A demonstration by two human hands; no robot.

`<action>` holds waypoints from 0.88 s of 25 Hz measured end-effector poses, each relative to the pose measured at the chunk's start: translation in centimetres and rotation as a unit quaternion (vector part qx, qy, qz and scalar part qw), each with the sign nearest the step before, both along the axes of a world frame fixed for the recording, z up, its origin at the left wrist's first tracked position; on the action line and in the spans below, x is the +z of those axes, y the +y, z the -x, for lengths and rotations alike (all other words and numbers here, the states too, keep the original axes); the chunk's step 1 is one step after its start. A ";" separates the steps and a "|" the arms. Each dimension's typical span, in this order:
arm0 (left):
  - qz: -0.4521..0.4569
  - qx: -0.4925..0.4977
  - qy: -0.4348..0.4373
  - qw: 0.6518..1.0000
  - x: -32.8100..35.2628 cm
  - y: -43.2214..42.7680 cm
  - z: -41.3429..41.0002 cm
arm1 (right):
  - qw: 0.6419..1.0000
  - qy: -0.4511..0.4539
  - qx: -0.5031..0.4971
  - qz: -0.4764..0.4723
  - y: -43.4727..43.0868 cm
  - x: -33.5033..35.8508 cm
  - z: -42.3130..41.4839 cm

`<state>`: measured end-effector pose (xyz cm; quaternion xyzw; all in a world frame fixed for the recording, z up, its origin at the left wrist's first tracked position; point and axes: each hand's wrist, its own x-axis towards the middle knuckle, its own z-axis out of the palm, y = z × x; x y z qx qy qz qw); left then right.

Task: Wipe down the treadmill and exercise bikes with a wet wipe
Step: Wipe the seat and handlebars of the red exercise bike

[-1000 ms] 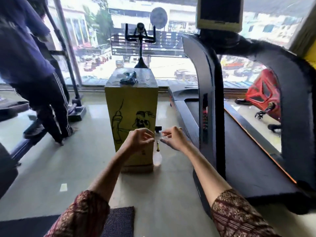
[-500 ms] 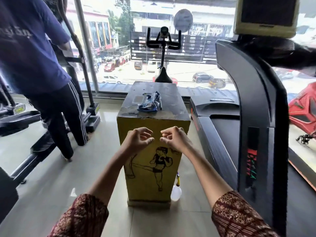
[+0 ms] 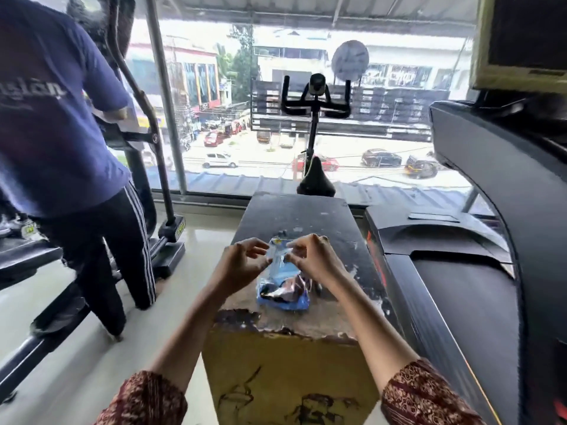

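Forward to the table (image 3: 306,214) came both arms: right hand (image 3: 313,259) pinches the wipe packet (image 3: 283,294), left hand (image 3: 241,266) maybe too, I cannot tell; wiping not begun.

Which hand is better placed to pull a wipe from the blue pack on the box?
Right, probably. The right hand pinches the upper end of the wipe pack lying on the yellow box; the left hand curls beside its edge, suited to steadying it.

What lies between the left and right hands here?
Head view: the upper end of the crinkled blue plastic wipe packet, between left hand and right hand.
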<state>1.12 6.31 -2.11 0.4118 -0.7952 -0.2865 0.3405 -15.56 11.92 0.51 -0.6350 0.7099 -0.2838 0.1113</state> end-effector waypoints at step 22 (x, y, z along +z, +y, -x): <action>-0.028 -0.102 0.002 0.994 -2.4 -13.1 4.0 | 0.991 0.086 -0.007 -0.103 -7.0 -1.8 1.3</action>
